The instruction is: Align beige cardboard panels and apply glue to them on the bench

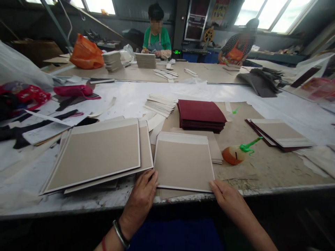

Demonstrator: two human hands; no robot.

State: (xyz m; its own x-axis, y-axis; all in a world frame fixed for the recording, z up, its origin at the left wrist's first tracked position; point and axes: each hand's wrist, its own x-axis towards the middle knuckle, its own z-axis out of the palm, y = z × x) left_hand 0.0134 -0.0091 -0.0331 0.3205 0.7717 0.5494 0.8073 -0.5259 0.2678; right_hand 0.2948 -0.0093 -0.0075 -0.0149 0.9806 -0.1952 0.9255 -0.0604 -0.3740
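Head view: the left hand (144,188) and right hand (225,195), both nearly closed, hold a board (184,164) by its near corners. Past the right hand, a bottle (231,157) has orange stuff inside.

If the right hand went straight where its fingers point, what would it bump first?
Probably the beige panel: the right hand touches its near right corner, though depth is hard to judge.

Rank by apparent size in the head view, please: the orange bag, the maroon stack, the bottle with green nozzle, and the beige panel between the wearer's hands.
1. Beige panel
2. Maroon stack
3. Orange bag
4. Bottle

The bag lies farther away, so its true rank is unsure.
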